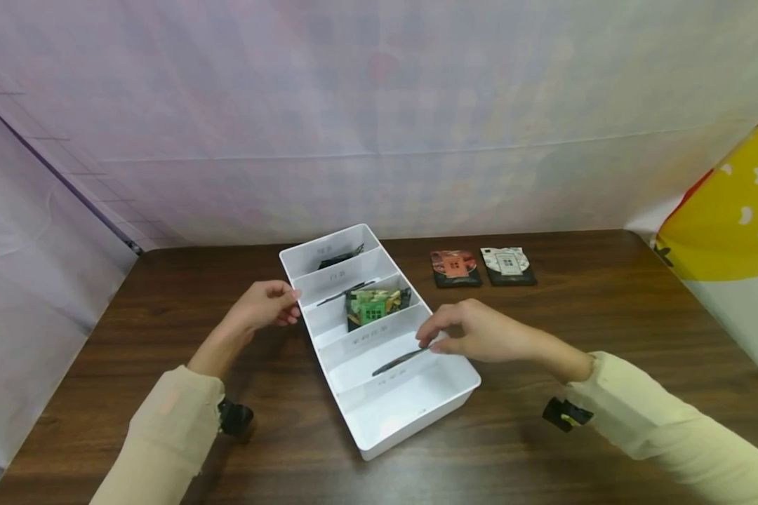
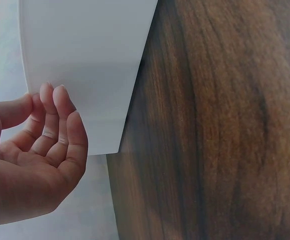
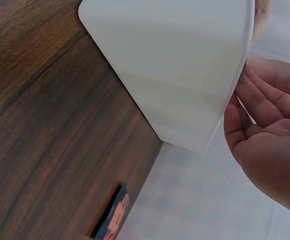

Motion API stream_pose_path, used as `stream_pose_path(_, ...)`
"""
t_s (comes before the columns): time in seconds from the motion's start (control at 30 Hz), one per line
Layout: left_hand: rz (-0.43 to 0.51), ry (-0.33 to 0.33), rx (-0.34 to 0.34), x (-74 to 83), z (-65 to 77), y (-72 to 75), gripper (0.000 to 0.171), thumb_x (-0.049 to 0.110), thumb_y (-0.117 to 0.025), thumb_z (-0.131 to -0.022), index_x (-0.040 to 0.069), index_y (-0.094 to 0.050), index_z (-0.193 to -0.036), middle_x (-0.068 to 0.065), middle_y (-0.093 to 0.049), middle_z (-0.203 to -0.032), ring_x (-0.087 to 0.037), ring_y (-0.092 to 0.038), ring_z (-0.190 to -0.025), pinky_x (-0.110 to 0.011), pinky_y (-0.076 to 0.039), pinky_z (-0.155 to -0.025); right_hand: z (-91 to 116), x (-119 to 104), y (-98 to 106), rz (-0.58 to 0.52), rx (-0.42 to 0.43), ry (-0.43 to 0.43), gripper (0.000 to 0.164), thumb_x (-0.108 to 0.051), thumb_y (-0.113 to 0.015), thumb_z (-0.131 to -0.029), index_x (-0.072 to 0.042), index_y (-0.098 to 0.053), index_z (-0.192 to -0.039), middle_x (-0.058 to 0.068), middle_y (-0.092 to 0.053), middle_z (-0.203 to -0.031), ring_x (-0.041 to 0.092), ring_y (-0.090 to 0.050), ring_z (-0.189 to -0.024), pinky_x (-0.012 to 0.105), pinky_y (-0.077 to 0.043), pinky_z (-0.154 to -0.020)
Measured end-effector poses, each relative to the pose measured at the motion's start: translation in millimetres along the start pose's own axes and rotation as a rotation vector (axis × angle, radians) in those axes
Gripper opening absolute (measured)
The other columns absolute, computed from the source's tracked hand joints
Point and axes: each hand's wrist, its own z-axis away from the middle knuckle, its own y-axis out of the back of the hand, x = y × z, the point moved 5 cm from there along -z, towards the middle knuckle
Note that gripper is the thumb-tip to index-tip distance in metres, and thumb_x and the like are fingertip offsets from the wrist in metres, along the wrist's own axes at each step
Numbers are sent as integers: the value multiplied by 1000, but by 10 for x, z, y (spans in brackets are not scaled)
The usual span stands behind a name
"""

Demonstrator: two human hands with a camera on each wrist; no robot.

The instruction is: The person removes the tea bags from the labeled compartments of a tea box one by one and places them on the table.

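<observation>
A white divided storage box (image 1: 417, 429) stands at an angle on the table, with printed labels on its inner walls. My left hand (image 1: 267, 304) pinches its left rim between thumb and fingers; the left wrist view shows this hand (image 2: 47, 150) at the rim too. Over the right rim reaches my right hand (image 1: 480, 330), its thumb and fingertips gripping the end of a dark sachet (image 1: 396, 362) inside a front compartment. In the right wrist view that hand (image 3: 272, 117) partly hides the sachet. A green sachet (image 1: 374, 306) leans in a middle compartment.
Further back in the box lie a dark sachet (image 1: 341, 257) and a thin dark-edged sachet (image 1: 341, 293). A red sachet (image 1: 456, 268) and a white-and-black sachet (image 1: 509, 266) lie on the brown wooden table (image 1: 606, 301) behind right. A pale curtain (image 1: 379, 140) hangs along the back edge.
</observation>
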Motion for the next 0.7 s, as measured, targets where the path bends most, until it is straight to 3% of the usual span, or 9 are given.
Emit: stream_pose_path(0.7, -2, -3, 2, -4, -3, -1, 17, 10, -49, -95, -2, -52, -84, 0, -57, -63, -9, -57, -59, -29, -49, -63, -3, 40, -25, -29, 11, -18, 16, 0, -64, -82, -4, -68, -97, -2, -64, -92, 13, -57, -86, 34, -48, -76)
